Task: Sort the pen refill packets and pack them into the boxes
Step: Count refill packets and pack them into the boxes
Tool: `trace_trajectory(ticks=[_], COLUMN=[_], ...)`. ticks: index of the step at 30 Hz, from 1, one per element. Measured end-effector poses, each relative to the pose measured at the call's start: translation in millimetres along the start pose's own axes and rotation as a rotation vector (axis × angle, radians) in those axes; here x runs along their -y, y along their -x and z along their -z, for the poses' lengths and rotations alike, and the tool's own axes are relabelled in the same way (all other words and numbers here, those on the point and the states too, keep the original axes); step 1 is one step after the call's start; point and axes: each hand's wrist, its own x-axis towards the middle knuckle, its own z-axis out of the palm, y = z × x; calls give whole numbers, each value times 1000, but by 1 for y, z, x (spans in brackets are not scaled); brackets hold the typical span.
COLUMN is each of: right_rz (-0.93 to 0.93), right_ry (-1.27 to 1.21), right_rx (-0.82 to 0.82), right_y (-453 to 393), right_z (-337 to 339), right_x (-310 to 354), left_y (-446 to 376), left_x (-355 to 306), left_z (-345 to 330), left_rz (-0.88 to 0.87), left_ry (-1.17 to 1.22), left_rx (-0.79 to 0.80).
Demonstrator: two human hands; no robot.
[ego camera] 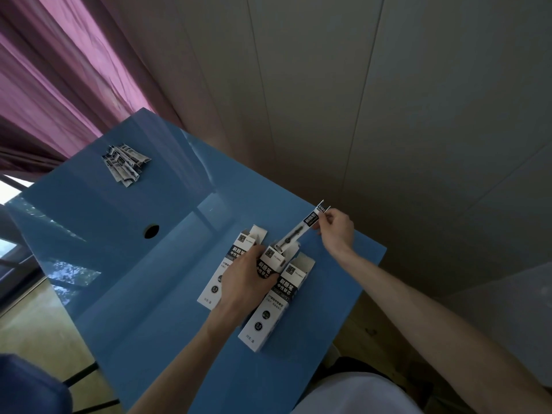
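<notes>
Near the right edge of the blue table (pixel 167 294), three white and black refill boxes lie side by side with their open ends pointing to the far side. The left hand (pixel 243 282) curls its fingers round the middle box (pixel 270 264) and holds it a bit tipped up. The left box (pixel 221 270) lies partly under that hand, and the right box (pixel 268 312) lies just beside it, closest to the person.

The right hand (pixel 336 231) pinches the top end of one long thin refill packet (pixel 301 231) between thumb and fingers. The packet slants down and to the left from those fingers, and its low end is right at the open mouth of the middle box. Its long side lines up roughly with the long side of the box, so I think the next push should go along that same line, down and left, to slide it in. If it tilts off that line, it may catch on the open flap.

Far off by the far left corner, a small pile of refill packets (pixel 125 164) waits, so the packing looks only partly done
</notes>
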Motion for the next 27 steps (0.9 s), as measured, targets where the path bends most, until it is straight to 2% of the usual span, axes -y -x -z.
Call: trace_trajectory(ticks=[2,7,11,13,15,17,21,25,27], right_rz=[54,116,263,324,329,295,324,388,329], right_ry=[13,26,28,74,136,127,89,186,112], right_rx=[20,-52,107,237,418,500,322,488,468], right_y=[2,6,31,44,49,49,48,55,55], right_z=[0,5,0,-10,-19,-21,-14,-23,-24], right_x=[4,15,19,19,19,19,19,21,21], left_y=[5,14,15,13,11,10,10,6,4], left_x=[0,0,-5,-11,-17,-20,-16,-15,-13], left_z=[2,6,9,10,11,10,8,6,4], left_rz=[2,9,37,37,30,20,18,6,-4], left_ry=[27,101,114,113,104,84,84,65,60], left_rx=[-16,-46,-64,-88,-99,-98,-104,-107,-105])
